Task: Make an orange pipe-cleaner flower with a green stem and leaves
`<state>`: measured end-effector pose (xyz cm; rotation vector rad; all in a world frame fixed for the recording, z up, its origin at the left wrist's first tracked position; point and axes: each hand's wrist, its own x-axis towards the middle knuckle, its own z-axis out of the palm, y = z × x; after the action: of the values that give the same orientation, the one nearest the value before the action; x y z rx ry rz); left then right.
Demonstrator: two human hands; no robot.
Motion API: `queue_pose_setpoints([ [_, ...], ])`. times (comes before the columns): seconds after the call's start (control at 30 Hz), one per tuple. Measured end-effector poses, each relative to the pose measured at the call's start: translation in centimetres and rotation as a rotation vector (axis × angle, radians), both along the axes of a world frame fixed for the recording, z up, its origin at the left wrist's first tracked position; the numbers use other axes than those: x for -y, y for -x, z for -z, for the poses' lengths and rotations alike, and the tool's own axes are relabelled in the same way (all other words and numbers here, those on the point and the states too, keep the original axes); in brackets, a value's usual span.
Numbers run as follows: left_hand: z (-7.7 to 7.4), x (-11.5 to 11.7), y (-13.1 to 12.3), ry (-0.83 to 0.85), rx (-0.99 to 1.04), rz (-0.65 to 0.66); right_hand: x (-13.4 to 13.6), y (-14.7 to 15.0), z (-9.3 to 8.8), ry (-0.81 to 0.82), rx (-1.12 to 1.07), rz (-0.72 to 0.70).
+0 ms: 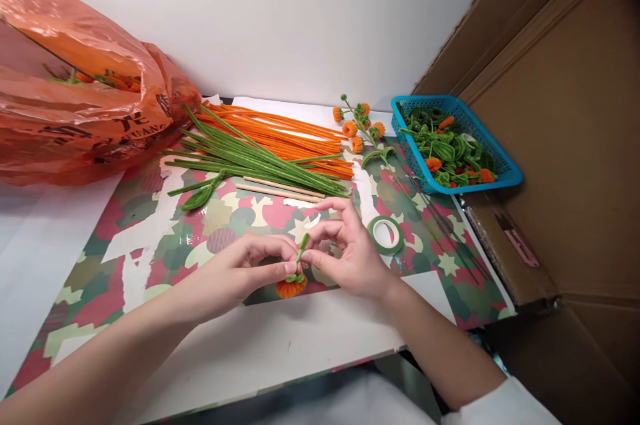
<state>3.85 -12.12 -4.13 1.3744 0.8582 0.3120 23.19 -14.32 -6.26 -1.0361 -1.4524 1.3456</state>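
A small orange pipe-cleaner flower (291, 288) hangs head down near the front of the board, its short green stem (303, 246) pointing up. My left hand (255, 262) pinches it between thumb and fingers just above the green collar. From the other side, my right hand (345, 252) has its thumb and index finger closed at the stem, the other fingers raised and curled. Just right of that hand lies a roll of green tape (385, 234). Two thin wooden sticks (280, 193) lie beyond my hands, beside a bundle of green pipe cleaners (260, 157).
Orange pipe cleaners (280, 132) lie behind the green ones. At left stands an orange plastic bag (165, 92). A finished flower spray (370, 128) lies by a blue basket (513, 175) of leaves and flowers. A green leaf (200, 195) and a pink cutter (521, 246) also lie nearby.
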Motion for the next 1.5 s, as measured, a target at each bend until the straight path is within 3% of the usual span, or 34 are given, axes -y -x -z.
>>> queue_pose_setpoints([
  [0.13, 0.4, 0.1, -0.1, 0.083, 0.056, -0.035, 0.0, 0.1, 0.1, 0.017, -0.048, 0.008],
  [0.27, 0.4, 0.4, -0.1, 0.052, 0.049, -0.083, -0.1, 0.2, 0.2, 0.131, -0.158, -0.028],
  [0.53, 0.2, 0.3, 0.0, 0.030, 0.024, -0.045, -0.1, 0.2, -0.3, 0.232, -0.222, -0.052],
  [0.6, 0.0, 0.3, -0.1, -0.105, -0.044, -0.060, 0.1, 0.3, -0.2, 0.183, -0.177, -0.019],
  [0.83, 0.0, 0.0, -1.0, -0.820, -0.296, -0.157, 0.4, 0.5, 0.2, -0.064, 0.054, 0.117],
  [0.93, -0.1, -0.2, -1.3, -0.945, -0.345, -0.152, 0.3, 0.2, 0.1, -0.106, 0.107, 0.131],
  [1.03, -0.2, -0.6, -1.4, -0.857, -0.311, -0.125, 0.1, -0.3, -0.2, -0.182, 0.164, 0.111],
  [1.2, -0.3, -1.3, -1.1, -0.410, -0.192, -0.007, -0.2, -1.3, -0.4, -0.307, 0.245, -0.008],
  [1.4, -0.6, -1.6, -0.7, -0.090, 0.012, 0.054, -0.2, -1.1, -0.1, -0.114, 0.045, -0.033],
  [1.5, -0.5, -1.5, -0.6, -0.013, 0.032, 0.105, -0.1, -0.9, 0.0, -0.095, 0.018, -0.050],
])
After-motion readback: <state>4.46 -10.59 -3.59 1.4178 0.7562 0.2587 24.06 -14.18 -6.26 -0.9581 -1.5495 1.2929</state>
